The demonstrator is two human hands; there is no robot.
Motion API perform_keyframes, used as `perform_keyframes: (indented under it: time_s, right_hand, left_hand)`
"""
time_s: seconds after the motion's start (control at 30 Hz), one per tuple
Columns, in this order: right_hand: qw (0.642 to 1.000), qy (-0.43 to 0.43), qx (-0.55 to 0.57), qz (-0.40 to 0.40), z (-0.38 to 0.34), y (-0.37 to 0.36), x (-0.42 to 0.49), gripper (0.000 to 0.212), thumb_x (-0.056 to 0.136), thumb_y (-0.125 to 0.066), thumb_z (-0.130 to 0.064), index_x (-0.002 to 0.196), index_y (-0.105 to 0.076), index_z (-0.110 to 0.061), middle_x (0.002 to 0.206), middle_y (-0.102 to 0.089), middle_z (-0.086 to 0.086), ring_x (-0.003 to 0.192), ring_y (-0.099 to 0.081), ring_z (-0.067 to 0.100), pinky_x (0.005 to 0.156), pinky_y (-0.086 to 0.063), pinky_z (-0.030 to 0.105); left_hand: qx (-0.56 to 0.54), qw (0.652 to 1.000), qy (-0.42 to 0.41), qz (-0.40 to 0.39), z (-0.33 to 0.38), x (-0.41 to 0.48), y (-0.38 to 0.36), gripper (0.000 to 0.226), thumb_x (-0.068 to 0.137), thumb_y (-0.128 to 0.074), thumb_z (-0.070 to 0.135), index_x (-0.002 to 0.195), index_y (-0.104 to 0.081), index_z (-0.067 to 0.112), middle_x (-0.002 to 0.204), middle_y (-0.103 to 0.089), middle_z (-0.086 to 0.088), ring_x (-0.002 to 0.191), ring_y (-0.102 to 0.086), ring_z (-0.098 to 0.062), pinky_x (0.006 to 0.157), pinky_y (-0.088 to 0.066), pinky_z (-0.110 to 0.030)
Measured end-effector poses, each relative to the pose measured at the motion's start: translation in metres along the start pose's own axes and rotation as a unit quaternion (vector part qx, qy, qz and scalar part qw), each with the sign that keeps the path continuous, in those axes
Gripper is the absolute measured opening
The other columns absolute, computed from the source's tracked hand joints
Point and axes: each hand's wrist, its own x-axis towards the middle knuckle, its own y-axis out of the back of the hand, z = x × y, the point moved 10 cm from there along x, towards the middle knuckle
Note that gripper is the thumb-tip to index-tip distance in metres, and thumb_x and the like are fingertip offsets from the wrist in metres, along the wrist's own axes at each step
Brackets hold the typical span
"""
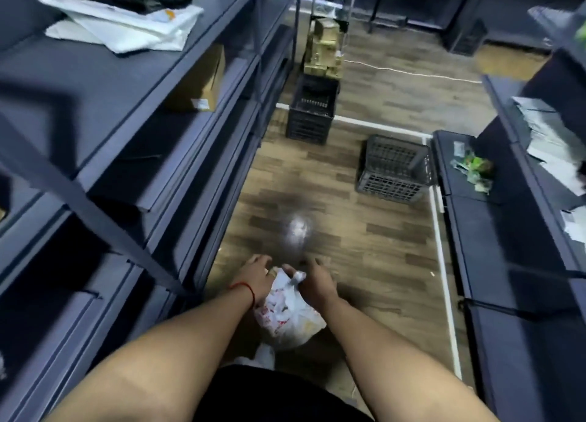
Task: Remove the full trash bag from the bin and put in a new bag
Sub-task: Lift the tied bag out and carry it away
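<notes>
A full white trash bag (287,317) with red print hangs low over the wooden floor, in the aisle between the shelves. My left hand (255,275) grips the bag's top from the left. My right hand (314,277) pinches a twisted white end of the bag's top from the right. Both hands sit close together at the bag's neck. A scrap of white plastic (265,353) shows below the bag. The bin itself is hidden from this view.
Dark blue shelving (133,142) lines the left side, with white parcels and a cardboard box on it. More shelves (507,231) stand on the right. Two black plastic crates (310,114) (394,167) and a loaded hand trolley (326,47) stand further along the aisle.
</notes>
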Motion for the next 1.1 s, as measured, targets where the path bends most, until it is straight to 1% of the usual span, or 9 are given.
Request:
perform_keyframes:
  time_s: [0.1, 0.2, 0.23, 0.37, 0.43, 0.53, 0.7, 0.93, 1.1]
  right_hand:
    - [0.999, -0.027, 0.018, 0.017, 0.0, 0.024, 0.025, 0.043, 0.09, -0.056, -0.048, 0.125, -0.049, -0.024, 0.133, -0.05, 0.003, 0.124, -0.047, 0.026, 0.1, -0.034, 0.044]
    - [0.996, -0.052, 0.051, 0.054, 0.003, 0.061, 0.048, 0.057, 0.086, -0.051, -0.065, 0.124, -0.051, -0.023, 0.133, -0.052, 0.002, 0.125, -0.047, 0.026, 0.1, -0.034, 0.047]
    - [0.995, -0.052, 0.056, 0.066, 0.003, 0.072, 0.055, 0.06, 0.086, -0.05, -0.066, 0.125, -0.051, -0.022, 0.134, -0.051, 0.002, 0.126, -0.046, 0.026, 0.101, -0.033, 0.048]
    - [0.992, -0.059, 0.053, 0.094, 0.01, 0.11, 0.09, 0.045, 0.094, -0.053, -0.042, 0.13, -0.048, -0.017, 0.14, -0.046, 0.002, 0.132, -0.04, 0.025, 0.103, -0.03, 0.048]
    - [0.99, -0.066, 0.069, 0.103, 0.017, 0.124, 0.105, 0.05, 0.093, -0.053, -0.048, 0.131, -0.048, -0.017, 0.139, -0.047, 0.002, 0.131, -0.041, 0.025, 0.105, -0.031, 0.049]
    - [0.987, -0.071, 0.098, 0.105, 0.032, 0.139, 0.131, 0.055, 0.091, -0.054, -0.051, 0.135, -0.045, -0.021, 0.142, -0.047, 0.002, 0.131, -0.042, 0.026, 0.107, -0.032, 0.05]
    - [0.986, -0.037, 0.121, 0.106, 0.043, 0.174, 0.181, 0.067, 0.085, -0.051, -0.067, 0.143, -0.039, -0.036, 0.147, -0.044, -0.002, 0.136, -0.04, 0.022, 0.112, -0.032, 0.045]
    - [0.984, -0.025, 0.158, 0.084, 0.069, 0.228, 0.246, 0.061, 0.087, -0.052, -0.063, 0.137, -0.048, -0.03, 0.145, -0.047, -0.003, 0.134, -0.042, 0.02, 0.111, -0.036, 0.039]
    - [0.985, -0.03, 0.147, 0.081, 0.091, 0.273, 0.289, 0.063, 0.087, -0.052, -0.063, 0.139, -0.047, -0.028, 0.148, -0.043, -0.004, 0.135, -0.039, 0.02, 0.112, -0.034, 0.037]
  left_hand:
    - [0.019, 0.999, -0.026, -0.003, 0.021, 0.032, 0.015, 0.042, 0.097, -0.044, 0.034, 0.136, -0.046, 0.019, 0.148, -0.036, -0.001, 0.127, -0.046, -0.025, 0.106, -0.037, -0.034]
    - [0.021, 0.998, -0.053, -0.017, 0.044, 0.06, 0.022, 0.04, 0.096, -0.045, 0.034, 0.134, -0.048, 0.019, 0.144, -0.04, 0.0, 0.125, -0.047, -0.024, 0.107, -0.038, -0.035]
    - [0.017, 0.998, -0.059, -0.017, 0.052, 0.067, 0.025, 0.04, 0.096, -0.045, 0.035, 0.133, -0.048, 0.02, 0.143, -0.041, 0.001, 0.124, -0.047, -0.024, 0.106, -0.039, -0.036]
    - [0.014, 0.996, -0.081, -0.024, 0.087, 0.103, 0.028, 0.039, 0.096, -0.043, 0.037, 0.132, -0.048, 0.022, 0.141, -0.041, 0.004, 0.121, -0.049, -0.023, 0.104, -0.041, -0.039]
    - [0.018, 0.995, -0.093, -0.028, 0.103, 0.12, 0.026, 0.041, 0.097, -0.043, 0.035, 0.135, -0.046, 0.021, 0.144, -0.039, 0.002, 0.125, -0.046, -0.023, 0.107, -0.038, -0.038]
    - [0.024, 0.994, -0.107, -0.031, 0.13, 0.153, 0.021, 0.041, 0.097, -0.045, 0.031, 0.136, -0.045, 0.018, 0.145, -0.039, -0.001, 0.132, -0.039, -0.022, 0.112, -0.033, -0.037]
    - [0.058, 0.991, -0.118, -0.027, 0.176, 0.21, 0.014, 0.042, 0.096, -0.046, 0.031, 0.135, -0.046, 0.016, 0.142, -0.043, -0.003, 0.132, -0.038, -0.023, 0.112, -0.033, -0.039]
    - [0.081, 0.99, -0.113, -0.017, 0.249, 0.279, 0.011, 0.04, 0.095, -0.049, 0.031, 0.132, -0.049, 0.016, 0.14, -0.046, -0.004, 0.129, -0.042, -0.023, 0.108, -0.037, -0.037]
    - [0.071, 0.991, -0.114, -0.014, 0.293, 0.323, 0.007, 0.044, 0.094, -0.05, 0.033, 0.134, -0.048, 0.015, 0.14, -0.046, -0.005, 0.13, -0.042, -0.024, 0.109, -0.036, -0.036]
